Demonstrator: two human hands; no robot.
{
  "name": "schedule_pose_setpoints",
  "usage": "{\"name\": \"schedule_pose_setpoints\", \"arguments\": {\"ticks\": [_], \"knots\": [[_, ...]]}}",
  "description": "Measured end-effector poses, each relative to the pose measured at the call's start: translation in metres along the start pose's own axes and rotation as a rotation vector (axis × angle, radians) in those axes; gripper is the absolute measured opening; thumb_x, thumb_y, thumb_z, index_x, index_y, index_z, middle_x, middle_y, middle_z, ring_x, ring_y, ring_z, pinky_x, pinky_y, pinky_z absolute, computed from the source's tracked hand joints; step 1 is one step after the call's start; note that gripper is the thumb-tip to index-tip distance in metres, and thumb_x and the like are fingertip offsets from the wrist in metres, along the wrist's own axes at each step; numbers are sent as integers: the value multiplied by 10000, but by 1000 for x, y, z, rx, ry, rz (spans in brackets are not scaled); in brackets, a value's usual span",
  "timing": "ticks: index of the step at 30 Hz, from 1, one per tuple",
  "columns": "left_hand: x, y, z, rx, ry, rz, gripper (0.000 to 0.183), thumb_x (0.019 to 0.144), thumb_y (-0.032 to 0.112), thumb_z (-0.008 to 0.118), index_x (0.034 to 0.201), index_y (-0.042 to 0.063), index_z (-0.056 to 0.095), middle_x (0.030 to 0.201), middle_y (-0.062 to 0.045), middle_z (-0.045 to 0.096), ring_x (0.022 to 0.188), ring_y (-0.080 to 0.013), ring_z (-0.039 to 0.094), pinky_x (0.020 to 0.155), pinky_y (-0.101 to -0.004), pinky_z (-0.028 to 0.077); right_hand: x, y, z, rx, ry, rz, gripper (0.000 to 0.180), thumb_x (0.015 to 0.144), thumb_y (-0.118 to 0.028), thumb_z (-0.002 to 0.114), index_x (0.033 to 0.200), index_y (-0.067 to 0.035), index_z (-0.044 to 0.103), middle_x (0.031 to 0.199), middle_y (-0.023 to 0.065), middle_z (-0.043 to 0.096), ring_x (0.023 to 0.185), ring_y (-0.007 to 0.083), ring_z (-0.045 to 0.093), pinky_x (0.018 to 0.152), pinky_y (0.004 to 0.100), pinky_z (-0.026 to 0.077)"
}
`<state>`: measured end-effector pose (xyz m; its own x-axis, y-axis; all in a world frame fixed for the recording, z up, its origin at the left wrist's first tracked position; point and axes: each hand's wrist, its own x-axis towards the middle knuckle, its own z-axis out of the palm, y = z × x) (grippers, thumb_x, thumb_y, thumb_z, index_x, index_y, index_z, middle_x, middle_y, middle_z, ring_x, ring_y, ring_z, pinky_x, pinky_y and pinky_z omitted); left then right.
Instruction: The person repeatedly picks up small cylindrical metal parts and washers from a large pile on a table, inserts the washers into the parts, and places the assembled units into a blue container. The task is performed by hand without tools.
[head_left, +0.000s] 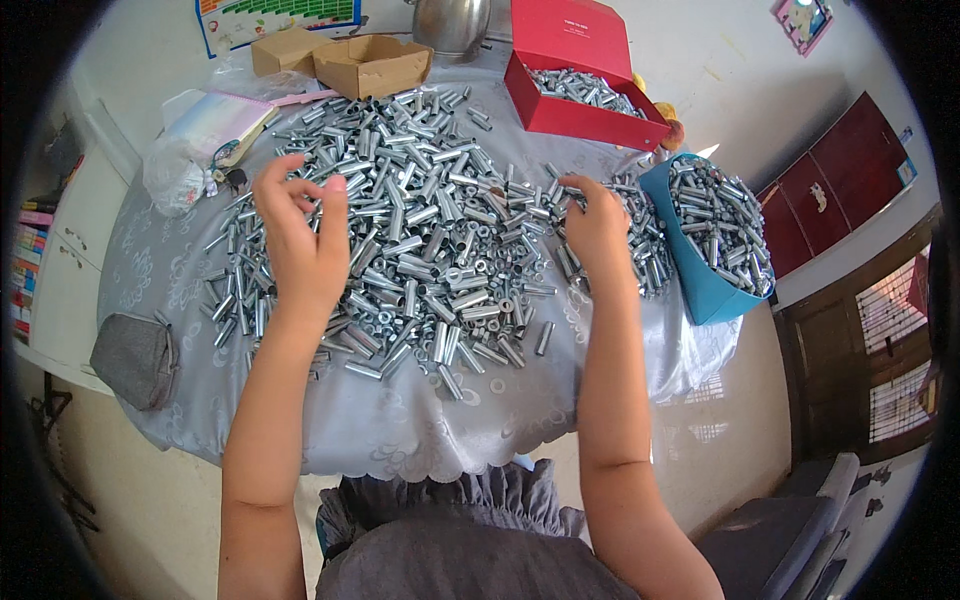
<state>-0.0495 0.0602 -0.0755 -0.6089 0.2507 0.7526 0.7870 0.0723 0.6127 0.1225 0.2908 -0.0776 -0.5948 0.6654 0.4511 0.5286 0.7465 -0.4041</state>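
Observation:
A broad heap of shiny metal sleeves (405, 247) covers the middle of the table. Hex nuts and flat washers (453, 276) lie mixed in along its near right side. Over the left part of the heap is my left hand (304, 240), its fingers apart and nothing visible in them. My right hand (598, 225) reaches to a smaller pile of metal bolt-like pieces (651, 255), fingers bent downward at its left edge. Whether the right fingertips pinch a piece is hidden. Beside that pile stands a blue fabric bin (675, 247) heaped with sleeve anchor bolts (716, 225).
A red box (585, 120) with raised lid holds more metal pieces at the back. Cardboard boxes (375, 71), a metal pot (451, 26), a notebook (217, 120) and plastic bag (174, 176) line the far side. A grey pouch (135, 360) lies at the left edge.

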Motion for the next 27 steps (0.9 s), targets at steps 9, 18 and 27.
{"name": "schedule_pose_setpoints", "arguments": {"ticks": [9, 18, 27], "knots": [[-5, 9, 5, -97, -77, 65, 328, 845, 146, 528, 1104, -2, 390, 1040, -113, 419, 723, -132, 459, 691, -271, 389, 72, 24, -2, -272, -753, -190, 503, 613, -74, 557, 1116, -74, 543, 1129, 165, 531, 1069, 313, 482, 915, 338, 374], [-6, 10, 2, -153, -91, 87, 348, 843, 161, 524, 1104, -10, 370, 1070, -137, 416, 679, -147, 473, 655, -301, 406, 66, 16, 3, -399, -824, -135, 686, 576, -363, 638, 1204, -164, 447, 1214, 152, 438, 1169, 311, 394, 960, 478, 257], [-4, 9, 0, -153, -84, 86, 367, 838, 163, 535, 1109, -15, 361, 1038, -135, 429, 680, -152, 482, 649, -303, 407, 52, 32, 12, -485, -641, -424, 457, 699, -307, 572, 1094, -96, 476, 1050, 186, 507, 1027, 353, 466, 899, 439, 334]]}}
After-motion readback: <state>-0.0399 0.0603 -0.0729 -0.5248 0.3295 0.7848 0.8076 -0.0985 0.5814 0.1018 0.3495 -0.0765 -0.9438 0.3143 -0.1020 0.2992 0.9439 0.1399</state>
